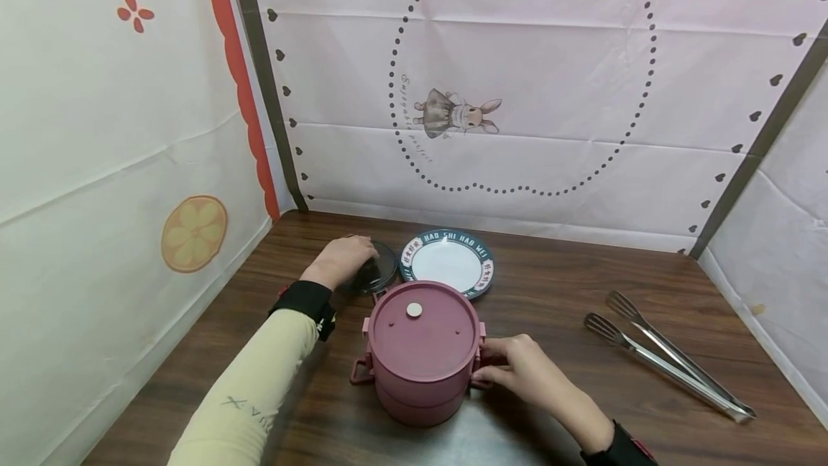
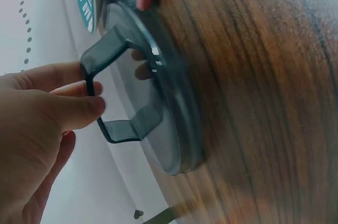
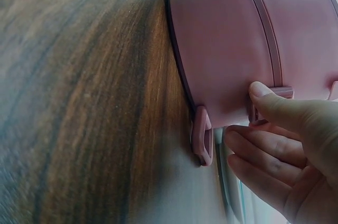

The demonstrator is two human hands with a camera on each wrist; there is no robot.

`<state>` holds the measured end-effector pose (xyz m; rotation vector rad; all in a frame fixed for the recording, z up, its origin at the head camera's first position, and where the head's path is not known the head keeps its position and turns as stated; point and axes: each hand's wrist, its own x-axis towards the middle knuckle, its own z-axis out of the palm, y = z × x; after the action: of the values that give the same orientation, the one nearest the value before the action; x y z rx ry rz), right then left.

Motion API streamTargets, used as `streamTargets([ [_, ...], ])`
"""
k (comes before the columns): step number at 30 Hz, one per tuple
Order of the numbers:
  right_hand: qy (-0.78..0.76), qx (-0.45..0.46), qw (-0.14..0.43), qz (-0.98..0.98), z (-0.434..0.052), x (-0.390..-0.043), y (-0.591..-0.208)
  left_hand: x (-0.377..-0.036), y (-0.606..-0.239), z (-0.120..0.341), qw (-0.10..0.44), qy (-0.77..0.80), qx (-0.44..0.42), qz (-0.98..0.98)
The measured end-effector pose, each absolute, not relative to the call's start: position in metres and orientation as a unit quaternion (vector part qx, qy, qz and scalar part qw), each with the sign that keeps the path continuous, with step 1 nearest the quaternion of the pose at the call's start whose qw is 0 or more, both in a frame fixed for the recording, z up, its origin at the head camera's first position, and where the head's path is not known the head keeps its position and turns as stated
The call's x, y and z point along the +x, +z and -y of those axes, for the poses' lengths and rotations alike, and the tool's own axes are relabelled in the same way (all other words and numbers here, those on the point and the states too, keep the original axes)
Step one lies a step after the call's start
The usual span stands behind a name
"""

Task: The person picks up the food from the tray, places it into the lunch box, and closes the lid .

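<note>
My left hand (image 1: pixel 341 260) pinches the raised handle (image 2: pixel 107 131) of a dark see-through lid (image 1: pixel 383 272) at the back left of the table. In the left wrist view the lid's round rim lies close over the wood. A pink lidded round pot (image 1: pixel 423 347) stands upright in front of it, its top bearing a pale round button (image 1: pixel 414 310). At the pot's right side, my right hand (image 1: pixel 527 372) grips a side handle (image 3: pixel 282 92) between thumb and fingers. Another pink handle (image 3: pixel 202 139) juts out lower down, near the pot's base.
A white plate (image 1: pixel 446 265) with a green lettered rim lies behind the pot, beside the lid. Metal tongs (image 1: pixel 673 362) lie spread on the right of the wooden table (image 1: pixel 550 272). Printed cloth walls (image 1: pixel 550 92) close in the back and both sides.
</note>
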<state>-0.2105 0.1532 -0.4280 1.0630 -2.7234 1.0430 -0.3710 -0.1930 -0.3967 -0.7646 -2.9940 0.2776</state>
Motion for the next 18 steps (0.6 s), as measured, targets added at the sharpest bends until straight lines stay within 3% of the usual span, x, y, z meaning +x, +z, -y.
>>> streamTargets([
  [11,0.339,0.347,0.019,0.874,-0.151,-0.209,-0.429,-0.357,-0.379,0.219,0.016,0.086,-0.228,0.97],
  [18,0.34,0.343,0.026,0.875,-0.151,-0.209,-0.431,-0.348,-0.337,0.227,0.047,0.086,-0.213,0.972],
])
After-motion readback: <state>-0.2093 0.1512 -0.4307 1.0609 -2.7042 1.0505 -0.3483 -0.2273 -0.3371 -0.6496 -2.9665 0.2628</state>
